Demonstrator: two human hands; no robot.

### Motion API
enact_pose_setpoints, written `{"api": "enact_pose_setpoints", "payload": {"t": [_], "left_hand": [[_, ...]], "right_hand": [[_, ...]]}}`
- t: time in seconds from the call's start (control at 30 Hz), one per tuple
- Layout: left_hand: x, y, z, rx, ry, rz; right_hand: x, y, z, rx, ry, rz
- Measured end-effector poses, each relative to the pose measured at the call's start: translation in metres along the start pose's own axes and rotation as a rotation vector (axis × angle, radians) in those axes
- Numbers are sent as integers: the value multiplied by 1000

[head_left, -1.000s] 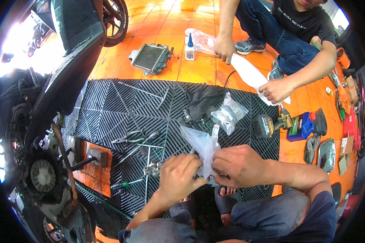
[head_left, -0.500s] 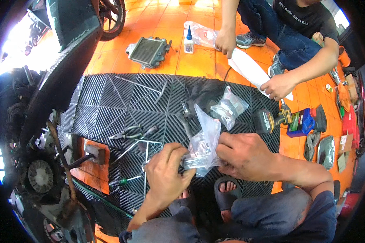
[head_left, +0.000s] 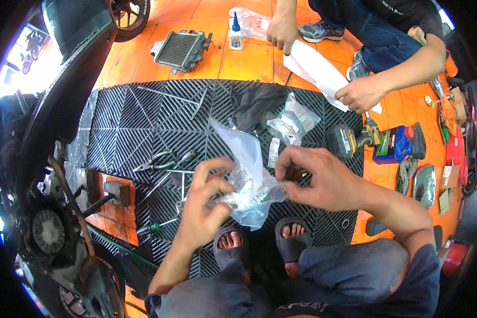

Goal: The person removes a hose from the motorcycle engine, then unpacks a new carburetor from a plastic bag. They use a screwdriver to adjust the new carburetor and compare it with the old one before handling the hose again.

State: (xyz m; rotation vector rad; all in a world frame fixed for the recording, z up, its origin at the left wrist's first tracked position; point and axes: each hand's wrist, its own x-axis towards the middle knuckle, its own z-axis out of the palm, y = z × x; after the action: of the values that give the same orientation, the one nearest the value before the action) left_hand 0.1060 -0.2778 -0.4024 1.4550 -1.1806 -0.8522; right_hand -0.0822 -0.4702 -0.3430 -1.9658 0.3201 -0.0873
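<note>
Both hands are gripping a crumpled clear plastic bag (head_left: 249, 175) at the centre of the frame, just above the person's sandalled feet. The left hand (head_left: 204, 204) is pinching the bag's lower left side, its grip narrow and closed on the film, apparently steadying the small metal parts inside. The right hand (head_left: 323, 180) is pinching the bag's right edge, likely pulling it taut so the contents are showing. Beneath them a black ribbed floor mat (head_left: 127, 116) is carrying green-handled pliers (head_left: 156, 161) left of the bag and a second clear packet (head_left: 293, 121) toward the upper right. In the upper right, another person's hands are holding a white sheet (head_left: 315, 69) over the orange tiles.
</note>
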Motion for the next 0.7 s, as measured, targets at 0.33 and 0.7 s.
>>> {"api": "enact_pose_setpoints", "payload": {"t": [0.33,0.7], "left_hand": [[4,-57,54,-991,53,-296],[16,-50,81,-960,275,-404]], "right_hand": [[25,2,9,629,-109,59],[17,7,4,-601,112,-250]]}}
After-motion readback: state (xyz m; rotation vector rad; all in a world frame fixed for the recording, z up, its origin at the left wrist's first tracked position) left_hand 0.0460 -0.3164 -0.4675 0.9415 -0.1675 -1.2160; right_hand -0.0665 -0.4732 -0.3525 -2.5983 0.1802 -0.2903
